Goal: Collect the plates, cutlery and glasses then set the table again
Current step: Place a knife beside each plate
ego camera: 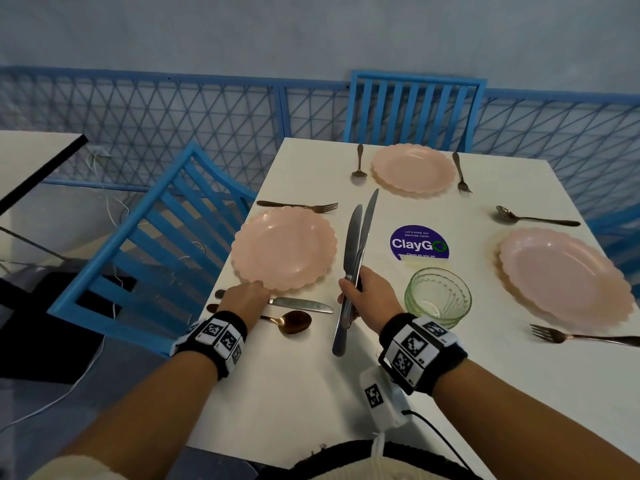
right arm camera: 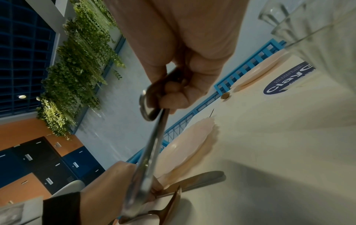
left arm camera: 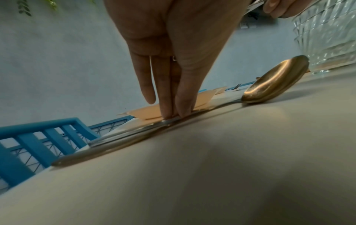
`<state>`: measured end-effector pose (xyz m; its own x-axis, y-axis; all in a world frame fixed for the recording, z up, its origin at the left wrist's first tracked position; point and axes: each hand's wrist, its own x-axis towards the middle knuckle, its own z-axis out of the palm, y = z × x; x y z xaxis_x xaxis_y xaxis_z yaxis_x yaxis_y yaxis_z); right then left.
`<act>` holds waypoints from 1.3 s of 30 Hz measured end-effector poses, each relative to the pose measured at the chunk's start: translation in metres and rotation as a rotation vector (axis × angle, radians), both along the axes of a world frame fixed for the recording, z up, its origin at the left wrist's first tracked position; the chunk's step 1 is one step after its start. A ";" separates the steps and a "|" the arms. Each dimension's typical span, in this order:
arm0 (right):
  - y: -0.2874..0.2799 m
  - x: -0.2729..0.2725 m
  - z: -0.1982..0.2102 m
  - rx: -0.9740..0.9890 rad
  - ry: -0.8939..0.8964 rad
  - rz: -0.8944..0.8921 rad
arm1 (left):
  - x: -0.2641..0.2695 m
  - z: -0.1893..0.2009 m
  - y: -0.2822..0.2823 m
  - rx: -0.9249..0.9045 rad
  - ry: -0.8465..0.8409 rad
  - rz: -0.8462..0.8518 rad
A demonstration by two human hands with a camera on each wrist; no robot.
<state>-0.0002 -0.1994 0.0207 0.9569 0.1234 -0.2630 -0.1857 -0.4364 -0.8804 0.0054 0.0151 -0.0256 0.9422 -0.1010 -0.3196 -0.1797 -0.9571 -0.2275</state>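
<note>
the bare table (ego camera: 398,393) strip nearest the person, between the two forearms, gives open passage, apart from a white tagged device (ego camera: 382,398) with its cable. the left edge is crowded: a silver knife (ego camera: 298,304) and a bronze spoon (ego camera: 292,321) lie side by side just below the left plate (ego camera: 284,249), with the left hand (ego camera: 244,296) over them. at centre, two knives (ego camera: 356,251) in the right hand (ego camera: 369,294) stand above the surface. a stack of green glass bowls (ego camera: 438,296) sits just right of that hand. beyond it lie the sticker (ego camera: 419,242) and open surface up to the far plate (ego camera: 414,171). the right plate (ego camera: 564,278), flanked by a fork (ego camera: 585,337) and a second spoon (ego camera: 536,218), fills the right edge.
</note>
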 end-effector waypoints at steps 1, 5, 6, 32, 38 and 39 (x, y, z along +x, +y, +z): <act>0.000 0.000 0.000 -0.004 -0.003 0.001 | 0.000 0.000 0.000 0.002 -0.005 0.000; -0.001 -0.001 0.000 -0.025 -0.011 0.011 | -0.001 0.000 0.000 -0.011 -0.021 0.002; -0.002 -0.001 0.000 -0.025 -0.013 0.012 | -0.002 -0.001 0.000 -0.018 -0.022 0.000; -0.007 -0.003 0.000 0.001 0.011 0.015 | -0.011 -0.006 0.005 -0.099 -0.006 0.050; -0.011 -0.003 0.004 -0.011 -0.012 0.023 | -0.013 0.018 -0.010 -0.253 -0.049 0.090; -0.012 -0.004 0.006 -0.010 -0.020 0.024 | -0.014 0.028 -0.018 -0.328 -0.086 0.097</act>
<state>-0.0038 -0.2111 0.0270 0.9589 0.1438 -0.2448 -0.1571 -0.4496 -0.8793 -0.0085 -0.0028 0.0026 0.9745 -0.0936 -0.2038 -0.0776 -0.9934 0.0849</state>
